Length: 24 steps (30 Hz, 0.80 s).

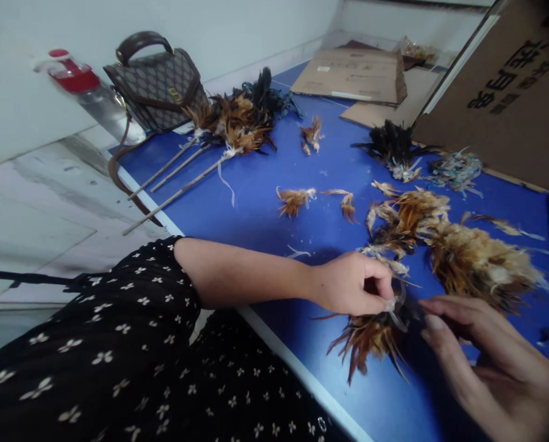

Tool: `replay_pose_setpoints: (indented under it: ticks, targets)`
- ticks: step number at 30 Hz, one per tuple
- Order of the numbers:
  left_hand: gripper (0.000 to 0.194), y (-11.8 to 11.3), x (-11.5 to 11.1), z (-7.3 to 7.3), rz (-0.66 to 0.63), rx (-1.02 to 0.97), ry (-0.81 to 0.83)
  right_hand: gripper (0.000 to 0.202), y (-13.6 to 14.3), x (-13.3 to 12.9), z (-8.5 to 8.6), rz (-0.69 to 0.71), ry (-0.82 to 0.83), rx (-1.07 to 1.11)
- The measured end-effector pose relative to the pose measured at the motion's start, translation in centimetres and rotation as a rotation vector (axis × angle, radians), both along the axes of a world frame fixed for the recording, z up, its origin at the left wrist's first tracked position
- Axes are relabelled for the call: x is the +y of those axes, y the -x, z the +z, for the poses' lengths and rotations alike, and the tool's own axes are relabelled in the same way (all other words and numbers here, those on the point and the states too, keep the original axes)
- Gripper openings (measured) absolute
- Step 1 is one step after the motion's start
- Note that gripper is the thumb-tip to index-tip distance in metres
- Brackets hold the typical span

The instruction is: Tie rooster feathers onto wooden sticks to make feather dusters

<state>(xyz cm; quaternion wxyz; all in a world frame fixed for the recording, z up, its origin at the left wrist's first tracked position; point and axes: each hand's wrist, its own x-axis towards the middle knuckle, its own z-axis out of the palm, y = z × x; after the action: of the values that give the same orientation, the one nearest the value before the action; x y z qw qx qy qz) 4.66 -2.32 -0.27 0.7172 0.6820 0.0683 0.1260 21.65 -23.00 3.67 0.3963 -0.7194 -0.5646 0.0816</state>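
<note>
Near the front edge of the blue table, my left hand pinches the pale tied end of a brown feather bunch, whose feathers spread out below the fingers. A translucent strip hangs at that tied end. Just to the right is my right hand, blurred, with thumb and forefinger brought close together. Something dark and smeared lies at its fingertips, too unclear to name. Behind both hands is a heap of tan and brown feathers.
Small feather bunches lie mid-table, black feathers farther back. Feather-topped sticks overhang the left edge, beside a handbag and a bottle. Flat cardboard lies at the back; a large carton stands at right.
</note>
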Motion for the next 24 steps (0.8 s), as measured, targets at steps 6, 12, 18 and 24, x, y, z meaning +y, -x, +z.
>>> replay_pose_setpoints:
  ticks: [6, 12, 18, 24]
  targets:
    - [0.013, 0.3, -0.1, 0.4, -0.066, -0.13, -0.252, 0.019, 1.2, 1.8, -1.0, 0.127, 0.042, 0.036]
    - [0.02, 0.1, -0.5, 0.1, 0.122, -0.254, -0.307, 0.029, 2.1, 1.9, -1.0, 0.004, 0.067, 0.321]
    - [0.023, -0.2, -0.4, 0.0, 0.207, -0.334, -0.439, 0.037, 2.8, 2.1, -0.8, -0.08, 0.076, 0.406]
    - [0.016, -0.1, -0.5, -0.5, 0.203, -0.433, -0.51, 0.04, 2.1, 2.1, -1.2, -0.113, 0.078, 0.454]
